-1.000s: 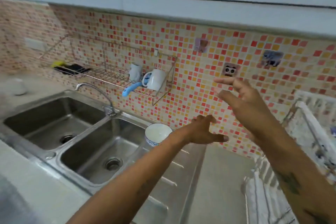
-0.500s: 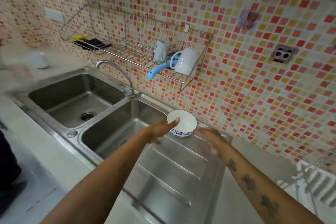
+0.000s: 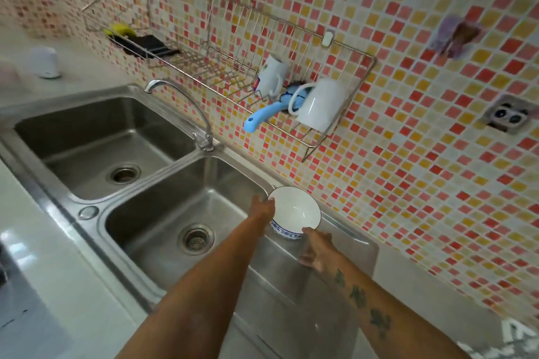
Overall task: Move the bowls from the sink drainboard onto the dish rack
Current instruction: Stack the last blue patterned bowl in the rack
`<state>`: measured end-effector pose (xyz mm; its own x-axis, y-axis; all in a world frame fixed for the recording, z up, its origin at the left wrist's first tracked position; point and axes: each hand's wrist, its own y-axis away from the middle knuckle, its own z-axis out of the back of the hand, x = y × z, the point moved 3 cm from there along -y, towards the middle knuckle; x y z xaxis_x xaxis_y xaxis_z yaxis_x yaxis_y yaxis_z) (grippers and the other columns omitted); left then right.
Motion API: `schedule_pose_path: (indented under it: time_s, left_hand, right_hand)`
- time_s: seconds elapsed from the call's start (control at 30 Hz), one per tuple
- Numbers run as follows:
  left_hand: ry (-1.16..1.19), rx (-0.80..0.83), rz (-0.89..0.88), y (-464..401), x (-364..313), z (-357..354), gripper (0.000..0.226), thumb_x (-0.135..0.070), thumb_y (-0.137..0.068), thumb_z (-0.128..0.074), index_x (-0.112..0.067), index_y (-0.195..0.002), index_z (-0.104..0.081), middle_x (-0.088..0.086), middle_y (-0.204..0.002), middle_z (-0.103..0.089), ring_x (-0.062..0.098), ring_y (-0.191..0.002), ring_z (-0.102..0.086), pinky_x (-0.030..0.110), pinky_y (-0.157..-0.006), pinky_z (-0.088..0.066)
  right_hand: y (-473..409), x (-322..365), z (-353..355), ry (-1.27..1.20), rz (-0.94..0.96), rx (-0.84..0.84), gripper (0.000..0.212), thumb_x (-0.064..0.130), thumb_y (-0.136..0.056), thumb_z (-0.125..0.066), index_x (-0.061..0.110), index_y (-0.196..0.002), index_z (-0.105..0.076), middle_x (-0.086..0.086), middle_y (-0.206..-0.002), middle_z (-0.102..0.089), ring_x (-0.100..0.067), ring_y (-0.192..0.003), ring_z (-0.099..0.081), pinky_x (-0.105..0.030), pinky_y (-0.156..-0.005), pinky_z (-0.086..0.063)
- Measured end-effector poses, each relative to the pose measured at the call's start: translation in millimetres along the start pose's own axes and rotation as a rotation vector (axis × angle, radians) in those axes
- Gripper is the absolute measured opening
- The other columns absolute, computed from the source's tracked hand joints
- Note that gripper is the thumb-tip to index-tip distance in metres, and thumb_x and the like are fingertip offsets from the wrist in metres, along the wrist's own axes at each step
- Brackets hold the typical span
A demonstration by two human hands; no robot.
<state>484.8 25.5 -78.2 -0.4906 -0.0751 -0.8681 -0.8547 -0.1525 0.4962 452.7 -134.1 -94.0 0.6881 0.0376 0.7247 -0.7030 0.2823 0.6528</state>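
A white bowl [image 3: 294, 211] with a blue pattern around its base stands upright at the far end of the steel drainboard [image 3: 291, 315], close to the tiled wall. My left hand [image 3: 262, 210] presses against its left side with the thumb on the rim. My right hand [image 3: 316, 248] meets the near right side, fingertips at the rim. The bowl rests on the drainboard between both hands. Only a blurred white corner of a dish rack [image 3: 517, 335] shows at the bottom right.
A double steel sink [image 3: 163, 230] with a curved tap [image 3: 186, 102] lies left of the bowl. On the wall hangs a wire rack [image 3: 221, 73] holding two white mugs [image 3: 320, 108], a blue-handled tool and a sponge. A white cup [image 3: 43, 65] stands far left.
Both hands dropped from mid-air and closed in on the bowl from either side. The view tilted down and moved nearer the sink.
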Motion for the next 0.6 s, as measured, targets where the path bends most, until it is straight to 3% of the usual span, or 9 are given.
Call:
schedule_pose_path:
  time_s: [0.13, 0.2, 0.3, 0.4, 0.5, 0.57, 0.6]
  left_hand:
    - [-0.005, 0.033, -0.014, -14.8, 10.0, -11.5, 0.063, -0.012, -0.094, -0.053, -0.012, -0.150, -0.023, 0.017, -0.145, -0.042, 0.039, -0.129, -0.047, 0.040, -0.096, -0.046]
    - [-0.012, 0.074, -0.063, -23.2, 16.3, -15.5, 0.076, -0.002, -0.078, -0.057, -0.008, -0.148, -0.029, 0.021, -0.143, -0.047, 0.038, -0.127, -0.050, 0.037, -0.094, -0.047]
    - [0.030, 0.130, -0.127, -35.5, 25.4, -17.9, 0.082, 0.001, -0.064, -0.054, -0.006, -0.144, -0.032, 0.016, -0.141, -0.049, 0.033, -0.126, -0.049, 0.039, -0.098, -0.046]
    - [0.071, 0.205, -0.186, -63.2, 50.6, -25.0, 0.094, -0.008, -0.055, -0.055, -0.003, -0.146, -0.032, 0.021, -0.141, -0.051, 0.036, -0.126, -0.051, 0.056, -0.102, -0.046]
    - [0.008, 0.257, -0.287, -68.0, 72.4, -24.9, 0.093, -0.025, -0.052, -0.066, -0.008, -0.141, -0.044, 0.011, -0.130, -0.063, 0.026, -0.121, -0.059, 0.051, -0.099, -0.051]
    - [0.000, 0.319, -0.273, -33.1, 68.7, -19.9, 0.083, -0.019, -0.053, -0.067, -0.012, -0.133, -0.049, 0.000, -0.126, -0.067, 0.020, -0.121, -0.060, 0.049, -0.097, -0.053]
    - [0.025, 0.334, -0.233, -9.0, 62.3, -14.7, 0.085, -0.018, -0.053, -0.065, -0.013, -0.135, -0.046, 0.003, -0.131, -0.062, 0.026, -0.123, -0.057, 0.053, -0.095, -0.053]
  right_hand:
    - [-20.7, -1.0, 1.3, -0.030, -0.024, -0.008, 0.066, 0.039, -0.086, -0.063, 0.018, -0.139, -0.030, -0.020, -0.125, -0.051, -0.039, -0.104, -0.056, -0.053, -0.081, -0.056]
    - [-23.2, -0.8, -2.6, -0.014, 0.001, 0.007, 0.062, 0.032, -0.088, -0.061, 0.023, -0.139, -0.027, -0.017, -0.131, -0.048, -0.038, -0.108, -0.055, -0.052, -0.082, -0.056]
    - [-23.4, -1.4, -8.2, -0.005, 0.058, 0.028, 0.056, 0.020, -0.090, -0.055, 0.028, -0.139, -0.028, -0.013, -0.133, -0.047, -0.036, -0.113, -0.054, -0.045, -0.070, -0.057]
    - [-20.1, -10.1, -8.8, -0.097, 0.069, 0.050, 0.058, 0.013, -0.091, -0.053, 0.031, -0.139, -0.026, -0.014, -0.133, -0.047, -0.037, -0.110, -0.056, -0.042, -0.062, -0.057]
    - [-11.6, -22.4, -1.3, -0.234, 0.069, 0.089, 0.069, -0.002, -0.086, -0.055, 0.029, -0.140, -0.027, -0.014, -0.132, -0.042, -0.039, -0.114, -0.049, -0.052, -0.071, -0.058]
    - [0.8, -30.8, 6.9, -0.358, 0.118, 0.129, 0.071, -0.011, -0.082, -0.053, 0.030, -0.137, -0.033, -0.013, -0.133, -0.042, -0.039, -0.113, -0.047, -0.059, -0.077, -0.056]
    - [9.8, -35.1, 11.8, -0.418, 0.153, 0.152, 0.072, -0.014, -0.081, -0.050, 0.030, -0.136, -0.036, -0.013, -0.133, -0.043, -0.039, -0.112, -0.048, -0.060, -0.074, -0.057]
